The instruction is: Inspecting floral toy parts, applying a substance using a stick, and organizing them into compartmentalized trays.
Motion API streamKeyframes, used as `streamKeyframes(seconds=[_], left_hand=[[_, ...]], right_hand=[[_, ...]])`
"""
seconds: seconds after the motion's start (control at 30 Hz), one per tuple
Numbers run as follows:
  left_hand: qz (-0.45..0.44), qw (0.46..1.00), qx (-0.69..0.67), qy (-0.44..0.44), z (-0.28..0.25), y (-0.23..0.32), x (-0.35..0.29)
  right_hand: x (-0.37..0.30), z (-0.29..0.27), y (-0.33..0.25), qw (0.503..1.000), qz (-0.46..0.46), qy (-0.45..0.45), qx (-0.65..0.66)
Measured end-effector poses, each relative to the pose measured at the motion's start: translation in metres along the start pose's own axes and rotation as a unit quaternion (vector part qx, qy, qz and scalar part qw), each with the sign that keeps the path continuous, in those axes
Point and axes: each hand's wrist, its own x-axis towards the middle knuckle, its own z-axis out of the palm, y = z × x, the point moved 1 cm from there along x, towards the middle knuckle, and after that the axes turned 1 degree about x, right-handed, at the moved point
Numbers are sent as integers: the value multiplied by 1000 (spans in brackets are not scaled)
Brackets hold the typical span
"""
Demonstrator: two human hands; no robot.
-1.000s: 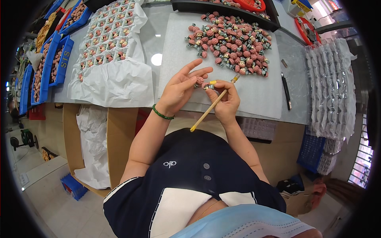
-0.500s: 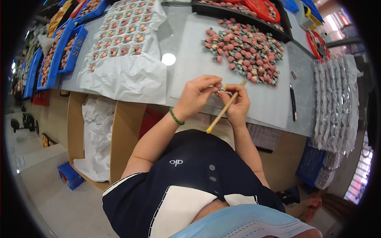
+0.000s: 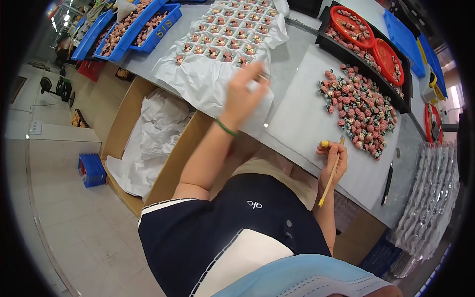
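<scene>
My left hand [image 3: 243,96], smeared by motion, reaches over the near edge of a white tray [image 3: 217,69] whose cells hold small pink berry-like pieces. Its fingers look pinched, with a small dark bit at the tips that I cannot make out. Lower and to the right, my right hand [image 3: 332,163] is closed around a thin wooden stick [image 3: 330,182] with yellow ends. A yellow cover [image 3: 324,143] sits on one of its fingertips. Beyond this hand, a pile of pink pieces with grey-green parts [image 3: 360,106] lies on a white sheet [image 3: 297,114].
Red round baskets [image 3: 383,47] stand in a black tray [image 3: 316,42] at the back. Blue bins [image 3: 170,24] of pieces are at far left. A cardboard box [image 3: 170,166] with crumpled paper stands below the table. At right are a black pen [image 3: 388,183] and stacked clear trays [image 3: 425,193].
My hands, together over a small pink piece before, are now apart. The left has swung up and left toward the white tray; the right keeps the stick. The view has turned leftward.
</scene>
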Motion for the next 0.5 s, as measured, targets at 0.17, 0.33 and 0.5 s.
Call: streamKeyframes(seconds=[0.17, 0.33, 0.5], left_hand=[[-15, 920, 387, 62, -96, -90, 49], [-48, 906, 421, -11, -98, -133, 51], [-96, 809, 577, -57, -63, -141, 37]], right_hand=[[14, -7, 4, 999, 19, 15, 31], [23, -18, 10, 999, 25, 24, 20], [33, -36, 24, 999, 32, 20, 9]])
